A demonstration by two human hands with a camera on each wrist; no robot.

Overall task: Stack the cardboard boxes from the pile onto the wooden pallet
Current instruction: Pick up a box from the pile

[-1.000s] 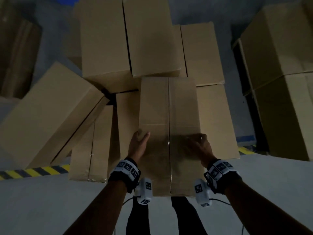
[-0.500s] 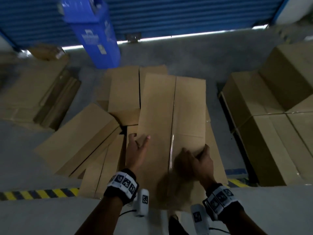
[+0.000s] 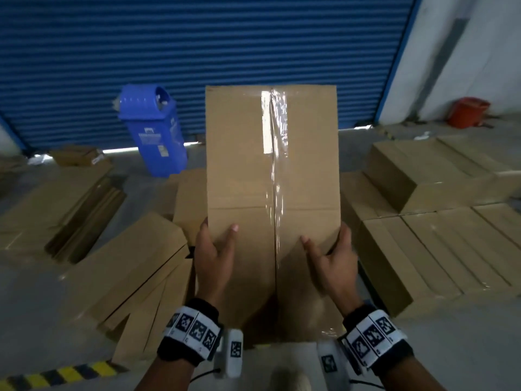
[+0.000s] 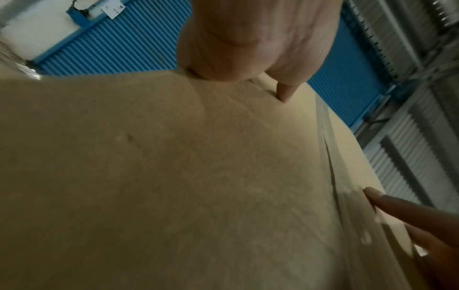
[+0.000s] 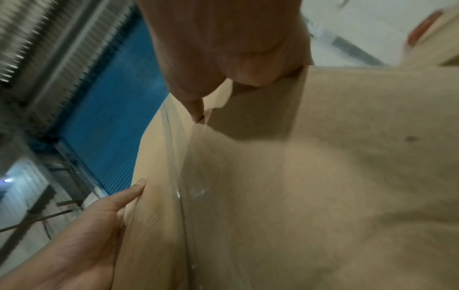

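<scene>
I hold a tall cardboard box (image 3: 270,193) with a taped centre seam, lifted off the floor in front of me. My left hand (image 3: 214,258) grips its left edge, thumb on the facing side. My right hand (image 3: 332,263) grips the right edge the same way. The left wrist view is filled by the box (image 4: 174,176), and the right wrist view by the same box (image 5: 323,176). The pile of boxes (image 3: 135,272) lies low on the left. Stacked boxes (image 3: 423,235) stand on the right; I cannot make out the pallet under them.
A blue bin (image 3: 153,131) stands before the blue roller door (image 3: 197,52). Flattened cardboard (image 3: 56,210) lies at the left. An orange bucket (image 3: 468,111) sits far right by the wall. Yellow-black floor tape (image 3: 56,375) runs along the bottom left.
The box has come up off the pile and now stands higher before me. My right hand slid from the box's face to its right edge. My view has tilted up towards the door.
</scene>
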